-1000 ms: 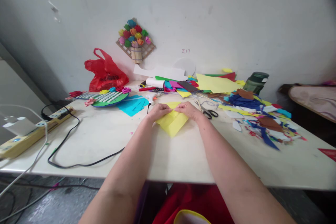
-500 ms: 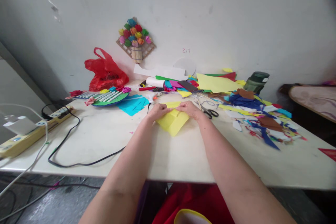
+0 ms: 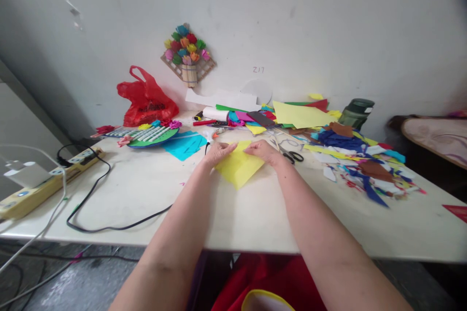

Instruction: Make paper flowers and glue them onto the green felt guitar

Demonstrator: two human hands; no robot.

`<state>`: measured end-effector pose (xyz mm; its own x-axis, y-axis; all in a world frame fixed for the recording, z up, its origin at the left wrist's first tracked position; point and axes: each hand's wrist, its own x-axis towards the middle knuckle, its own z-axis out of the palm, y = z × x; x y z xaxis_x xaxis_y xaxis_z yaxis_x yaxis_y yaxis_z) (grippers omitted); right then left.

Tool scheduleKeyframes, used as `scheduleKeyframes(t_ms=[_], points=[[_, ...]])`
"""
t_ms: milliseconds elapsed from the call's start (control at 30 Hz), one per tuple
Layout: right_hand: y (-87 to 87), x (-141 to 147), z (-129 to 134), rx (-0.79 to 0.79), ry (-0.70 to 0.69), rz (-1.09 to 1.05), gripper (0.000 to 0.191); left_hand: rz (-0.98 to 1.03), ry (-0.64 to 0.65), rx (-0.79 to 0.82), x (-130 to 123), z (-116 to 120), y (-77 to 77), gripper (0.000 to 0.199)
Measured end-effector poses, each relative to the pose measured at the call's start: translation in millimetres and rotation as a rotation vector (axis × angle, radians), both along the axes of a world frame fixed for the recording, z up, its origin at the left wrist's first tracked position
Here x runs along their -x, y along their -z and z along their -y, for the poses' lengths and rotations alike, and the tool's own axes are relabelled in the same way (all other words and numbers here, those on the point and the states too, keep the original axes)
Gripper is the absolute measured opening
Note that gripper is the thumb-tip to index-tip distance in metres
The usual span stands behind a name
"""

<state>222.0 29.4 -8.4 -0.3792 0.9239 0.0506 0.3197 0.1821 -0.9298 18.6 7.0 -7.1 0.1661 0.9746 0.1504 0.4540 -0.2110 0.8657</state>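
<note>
A square-looking sheet of yellow paper (image 3: 240, 167) lies over the white table with one corner toward me. My left hand (image 3: 218, 153) grips its left edge, thumb on top and the other fingers partly hidden. On the opposite side, my right hand (image 3: 263, 152) pinches the sheet near its right corner. Black-handled scissors (image 3: 292, 156) rest just right of my right hand. A glue gun (image 3: 209, 137) with a white body and black cord lies beyond my left hand, close to a cut sheet of blue paper (image 3: 185, 146).
Paper scraps (image 3: 375, 172) are heaped on the right, near a dark green bottle (image 3: 355, 114). A green paper craft (image 3: 153, 136) and a red plastic bag (image 3: 148, 102) stand back left. A power strip (image 3: 47, 187) and a black cord (image 3: 120, 228) occupy the left side.
The yellow paper had a raised fold between my fingers and now looks spread flatter. My left hand has moved slightly left, its thumb stretched out more.
</note>
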Motion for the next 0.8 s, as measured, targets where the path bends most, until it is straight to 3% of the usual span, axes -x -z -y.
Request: scheduleKeyframes(t_ms=[133, 267, 433, 600, 700, 800], points=[[0.9, 0.8, -1.4, -0.033, -0.042, 0.027, 0.031, -0.064, 0.067, -0.015, -1.9, 2.0, -1.8, 0.04], [1.9, 1.9, -0.6, 0.035, -0.063, -0.127, 0.03, 0.059, 0.099, 0.01, -2.5, 1.8, -0.1, 0.041], [3.5, -1.1, -4.4, 0.127, 0.024, -0.437, 0.036, 0.302, -0.08, -0.016, -3.2, -4.4, 6.6, 0.038], [2.1, -4.0, -6.5, 0.259, 0.0, -0.533, 0.036, 0.505, -0.168, 0.0, -7.0, -13.9, 13.8, 0.037], [2.5, -1.4, -6.1, 0.283, 0.003, -0.533, 0.034, 0.552, -0.165, 0.004, -9.1, -16.3, 16.2, 0.036], [3.5, 2.8, -6.0, 0.282, 0.029, -0.508, 0.031, 0.463, -0.154, -0.012, -9.9, -16.2, 17.6, 0.038]])
